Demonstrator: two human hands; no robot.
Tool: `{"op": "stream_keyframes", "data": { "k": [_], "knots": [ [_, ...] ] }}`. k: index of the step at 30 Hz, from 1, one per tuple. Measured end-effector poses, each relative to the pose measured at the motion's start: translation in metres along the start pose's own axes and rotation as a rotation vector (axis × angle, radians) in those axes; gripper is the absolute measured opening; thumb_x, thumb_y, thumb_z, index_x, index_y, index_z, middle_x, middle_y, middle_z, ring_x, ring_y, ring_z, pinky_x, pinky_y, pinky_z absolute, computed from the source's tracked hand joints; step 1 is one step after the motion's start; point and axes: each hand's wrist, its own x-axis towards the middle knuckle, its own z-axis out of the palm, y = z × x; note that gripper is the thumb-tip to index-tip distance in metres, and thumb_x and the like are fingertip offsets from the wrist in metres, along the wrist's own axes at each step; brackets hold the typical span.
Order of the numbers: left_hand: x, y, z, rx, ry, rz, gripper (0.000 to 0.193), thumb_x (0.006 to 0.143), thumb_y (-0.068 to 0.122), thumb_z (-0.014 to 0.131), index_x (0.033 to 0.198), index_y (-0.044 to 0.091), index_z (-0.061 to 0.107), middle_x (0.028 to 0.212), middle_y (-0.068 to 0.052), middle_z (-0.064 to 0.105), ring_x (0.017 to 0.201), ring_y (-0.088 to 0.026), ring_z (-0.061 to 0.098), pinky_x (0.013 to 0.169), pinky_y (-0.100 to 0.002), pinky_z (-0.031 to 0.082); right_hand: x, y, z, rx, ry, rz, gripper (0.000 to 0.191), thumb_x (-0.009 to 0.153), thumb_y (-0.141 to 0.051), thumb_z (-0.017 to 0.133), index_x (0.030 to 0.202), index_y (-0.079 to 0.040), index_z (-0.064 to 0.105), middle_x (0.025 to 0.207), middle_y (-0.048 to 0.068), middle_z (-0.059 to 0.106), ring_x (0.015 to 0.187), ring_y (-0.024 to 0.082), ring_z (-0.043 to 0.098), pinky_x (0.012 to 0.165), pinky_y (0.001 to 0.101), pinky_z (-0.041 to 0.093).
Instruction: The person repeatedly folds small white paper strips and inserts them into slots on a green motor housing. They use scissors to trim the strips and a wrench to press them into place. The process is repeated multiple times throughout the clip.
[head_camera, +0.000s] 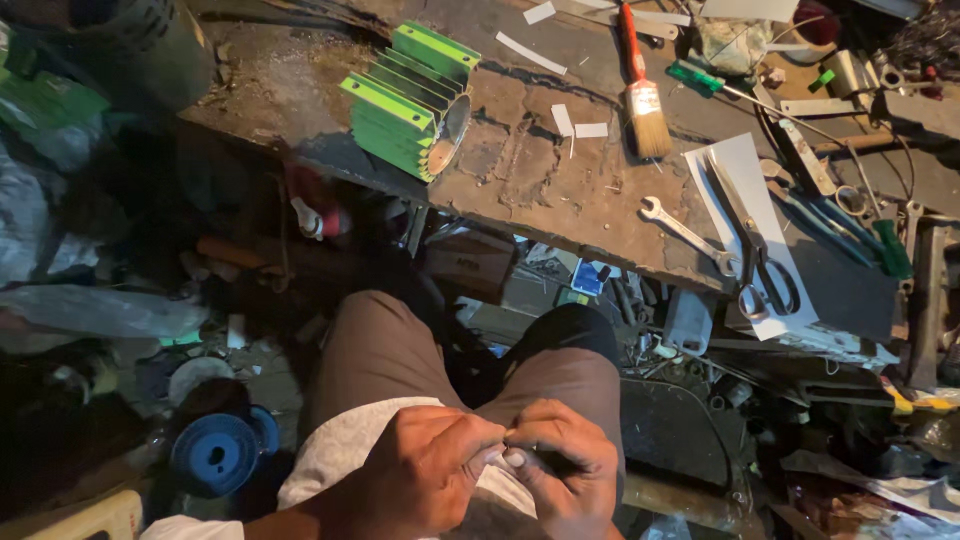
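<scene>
Left hand (425, 470) and right hand (560, 465) meet over the lap, fingertips pinched narrow on something too small to identify. On the counter (540, 190) beyond: green finned housing (410, 100), paintbrush (642, 85), wrench (688, 235), scissors (755, 245).

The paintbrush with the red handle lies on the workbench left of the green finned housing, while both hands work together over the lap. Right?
Not quite. The head view shows the paintbrush lying right of the green finned housing, not left. It does rest on the workbench, and the left hand and right hand do meet over the lap.
</scene>
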Motion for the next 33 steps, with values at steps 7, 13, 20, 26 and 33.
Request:
{"op": "stream_keyframes", "data": {
  "k": [7, 13, 20, 26, 33],
  "knots": [
    [0.0, 0.013, -0.011, -0.098, -0.103, 0.042, 0.029, 0.083, -0.007, 0.07, 0.11, -0.002, 0.061, 0.086, -0.019, 0.069, 0.077, -0.036, 0.072, 0.065, -0.041, 0.055, -0.001, -0.02, -0.001, 0.008, -0.03, -0.048, 0.011, 0.076, 0.002, 0.074, 0.086, 0.003, 0.069, 0.083, 0.013, 0.067, 0.073, 0.02, 0.064, 0.066, 0.0312, 0.05],
    [0.014, 0.03, -0.021, 0.16, -0.198, 0.239, 0.03, 0.078, 0.007, 0.07, 0.103, -0.007, 0.062, 0.088, -0.019, 0.07, 0.078, -0.031, 0.074, 0.065, -0.038, 0.057, 0.006, -0.036, -0.003, -0.104, -0.084, -0.169, 0.015, 0.075, -0.001, 0.071, 0.086, 0.001, 0.061, 0.08, 0.011, 0.06, 0.07, 0.019, 0.06, 0.064, 0.0306, 0.048],
    [0.016, 0.033, -0.033, 0.288, -0.188, 0.404, 0.017, 0.089, 0.007, 0.072, 0.102, -0.001, 0.063, 0.096, -0.013, 0.072, 0.086, -0.025, 0.078, 0.068, -0.033, 0.059, 0.008, -0.06, -0.017, -0.086, -0.286, -0.12, 0.023, 0.085, -0.014, 0.08, 0.094, 0.003, 0.067, 0.085, 0.013, 0.064, 0.074, 0.022, 0.066, 0.066, 0.0318, 0.052],
    [0.014, 0.031, -0.038, 0.194, -0.193, 0.377, 0.016, 0.088, 0.008, 0.071, 0.096, 0.004, 0.059, 0.099, -0.011, 0.075, 0.082, -0.023, 0.078, 0.065, -0.033, 0.057, 0.004, -0.066, -0.023, 0.083, -0.239, -0.005, 0.012, 0.089, -0.008, 0.08, 0.091, 0.001, 0.072, 0.085, 0.012, 0.071, 0.078, 0.023, 0.07, 0.071, 0.0336, 0.056],
    [0.016, 0.029, -0.037, 0.133, -0.2, 0.351, 0.019, 0.093, 0.012, 0.069, 0.103, 0.001, 0.059, 0.1, -0.014, 0.074, 0.085, -0.026, 0.077, 0.069, -0.035, 0.059, 0.008, -0.068, -0.013, -0.021, -0.247, -0.077, 0.013, 0.086, -0.008, 0.08, 0.091, 0.001, 0.072, 0.083, 0.012, 0.067, 0.073, 0.021, 0.071, 0.068, 0.0307, 0.055]
  ]
}}
